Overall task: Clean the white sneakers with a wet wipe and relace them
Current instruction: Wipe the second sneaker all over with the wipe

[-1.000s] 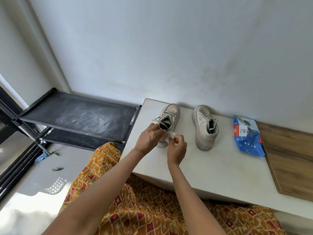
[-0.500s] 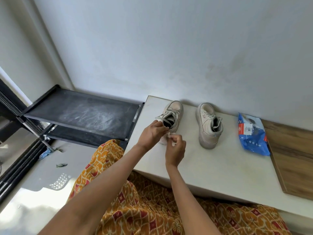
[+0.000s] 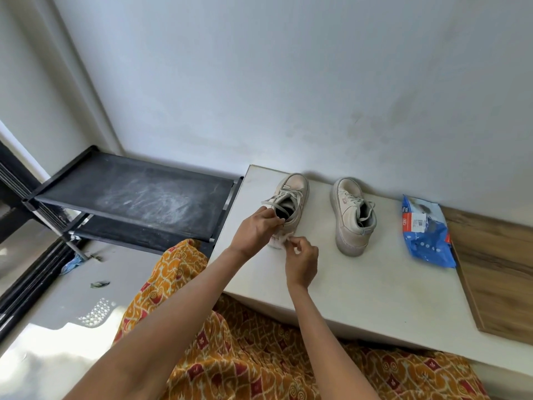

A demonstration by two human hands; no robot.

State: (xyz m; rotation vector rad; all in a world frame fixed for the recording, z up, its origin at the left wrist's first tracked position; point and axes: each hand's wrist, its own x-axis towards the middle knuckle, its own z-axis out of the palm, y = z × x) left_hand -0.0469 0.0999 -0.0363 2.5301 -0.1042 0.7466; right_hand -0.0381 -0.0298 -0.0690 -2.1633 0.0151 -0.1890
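Two off-white sneakers stand on a white table [image 3: 375, 290], toes toward the wall. My left hand [image 3: 253, 229] grips the heel collar of the left sneaker [image 3: 291, 194], whose laces hang loose. My right hand [image 3: 301, 259] pinches a small white wet wipe [image 3: 284, 239] against that sneaker's heel. The right sneaker [image 3: 353, 215] stands apart, untouched, its laces loose too. A blue pack of wet wipes [image 3: 427, 235] lies to the right of it.
A wooden board [image 3: 496, 269] covers the table's right end. A black two-tier rack [image 3: 135, 194] stands left of the table against the wall. My orange patterned clothing [image 3: 230, 356] fills the foreground. Small debris lies on the floor at left.
My hands have stayed on the left sneaker's heel, with the wipe shifting slightly along it. The camera has drifted a little, moving the scene rightward in view.
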